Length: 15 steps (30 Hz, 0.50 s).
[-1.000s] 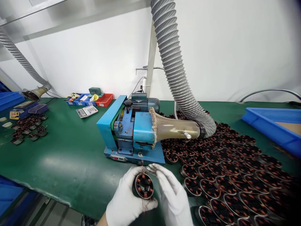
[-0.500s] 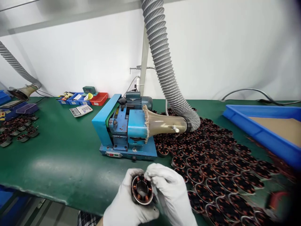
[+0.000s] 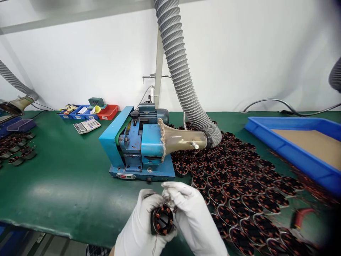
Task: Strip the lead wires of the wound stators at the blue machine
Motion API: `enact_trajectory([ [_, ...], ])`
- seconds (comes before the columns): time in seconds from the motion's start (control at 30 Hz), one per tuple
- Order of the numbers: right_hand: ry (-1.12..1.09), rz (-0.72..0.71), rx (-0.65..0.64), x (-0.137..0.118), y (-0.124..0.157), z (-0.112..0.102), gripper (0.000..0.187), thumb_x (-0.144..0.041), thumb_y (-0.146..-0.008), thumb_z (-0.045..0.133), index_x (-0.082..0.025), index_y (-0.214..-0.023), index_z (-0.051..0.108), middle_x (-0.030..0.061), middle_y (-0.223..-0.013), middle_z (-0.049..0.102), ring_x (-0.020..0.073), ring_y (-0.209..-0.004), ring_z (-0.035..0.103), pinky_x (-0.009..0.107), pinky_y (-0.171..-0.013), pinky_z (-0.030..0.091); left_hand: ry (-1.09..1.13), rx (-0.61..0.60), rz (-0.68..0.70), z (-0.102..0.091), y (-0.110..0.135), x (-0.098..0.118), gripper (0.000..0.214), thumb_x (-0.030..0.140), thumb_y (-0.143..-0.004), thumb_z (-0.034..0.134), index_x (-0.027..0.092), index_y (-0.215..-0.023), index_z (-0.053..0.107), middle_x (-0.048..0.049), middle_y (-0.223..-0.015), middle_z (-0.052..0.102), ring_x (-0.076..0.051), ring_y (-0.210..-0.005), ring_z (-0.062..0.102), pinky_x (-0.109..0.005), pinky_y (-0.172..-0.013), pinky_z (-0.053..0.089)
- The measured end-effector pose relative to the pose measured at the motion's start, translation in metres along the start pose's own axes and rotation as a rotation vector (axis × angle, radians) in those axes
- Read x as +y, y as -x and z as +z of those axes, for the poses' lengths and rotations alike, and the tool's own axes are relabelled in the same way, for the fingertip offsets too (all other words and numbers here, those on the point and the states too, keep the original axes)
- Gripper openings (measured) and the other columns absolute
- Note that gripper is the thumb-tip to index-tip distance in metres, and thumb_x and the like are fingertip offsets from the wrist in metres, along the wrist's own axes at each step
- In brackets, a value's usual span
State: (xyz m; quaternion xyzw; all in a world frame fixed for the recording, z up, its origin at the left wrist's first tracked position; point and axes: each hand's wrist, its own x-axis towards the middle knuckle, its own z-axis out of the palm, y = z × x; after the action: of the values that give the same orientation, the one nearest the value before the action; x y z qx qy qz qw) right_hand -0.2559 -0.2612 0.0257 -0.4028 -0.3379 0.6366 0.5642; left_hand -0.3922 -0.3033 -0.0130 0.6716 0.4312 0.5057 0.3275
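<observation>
A motor stator (image 3: 159,216), a dark metal ring with copper windings inside, sits in my left hand (image 3: 141,227). The white-gloved fingers wrap round its side, and its open end faces up towards me, somewhat tilted. My right hand (image 3: 194,218), also gloved in white, is closed in a pinch at the stator's upper right edge. Whatever lies between those fingertips is too small to name. Both hands are above the bench's front part, just before the blue belt-driven machine (image 3: 151,142).
Many similar stators (image 3: 234,192) cover the bench (image 3: 66,188) at right. A blue tray (image 3: 293,156) stands beyond them, and a red-handled tool (image 3: 302,217) lies near. A grey hose (image 3: 181,71) joins the machine's funnel (image 3: 183,138). A calculator (image 3: 87,126) and small bins (image 3: 108,112) are at back left.
The stator has turned in my left hand, its opening now tilted more to the right. My right hand keeps its pinch at the edge. The whole view has shifted slightly.
</observation>
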Motion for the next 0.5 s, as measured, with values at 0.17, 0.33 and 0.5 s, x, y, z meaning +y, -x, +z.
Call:
enact_trajectory([
  [0.17, 0.013, -0.304, 0.238, 0.002, -0.007, -0.015, 0.018, -0.034, -0.073, 0.073, -0.024, -0.088, 0.074, 0.0032, -0.075, 0.069, 0.0164, -0.066, 0.062, 0.03, -0.065, 0.053, -0.115, 0.052, 0.03, -0.005, -0.005, 0.003, 0.046, 0.012, -0.07, 0.066, 0.027, -0.11, 0.05, -0.0047, -0.101, 0.05, -0.022, -0.097, 0.056, -0.034, -0.084, 0.049],
  [0.33, 0.766, -0.545, 0.122, 0.033, -0.003, -0.002, 0.023, -0.035, -0.074, 0.07, -0.023, -0.094, 0.073, 0.0101, -0.102, 0.071, 0.0308, -0.101, 0.061, 0.049, -0.094, 0.044, -0.036, 0.2, -0.205, 0.008, -0.027, -0.009, 0.038, 0.01, -0.076, 0.055, 0.024, -0.112, 0.051, -0.0076, -0.112, 0.055, -0.022, -0.106, 0.057, -0.037, -0.094, 0.045],
  [0.5, 0.876, -0.398, 0.113, 0.043, -0.035, 0.013, 0.027, -0.038, -0.084, 0.055, -0.018, -0.095, 0.069, 0.0119, -0.101, 0.07, 0.029, -0.097, 0.063, 0.047, -0.09, 0.047, 0.098, 0.322, -0.374, 0.027, -0.051, -0.042, 0.035, 0.013, -0.077, 0.056, 0.021, -0.111, 0.051, -0.0084, -0.115, 0.06, -0.021, -0.107, 0.058, -0.037, -0.095, 0.043],
])
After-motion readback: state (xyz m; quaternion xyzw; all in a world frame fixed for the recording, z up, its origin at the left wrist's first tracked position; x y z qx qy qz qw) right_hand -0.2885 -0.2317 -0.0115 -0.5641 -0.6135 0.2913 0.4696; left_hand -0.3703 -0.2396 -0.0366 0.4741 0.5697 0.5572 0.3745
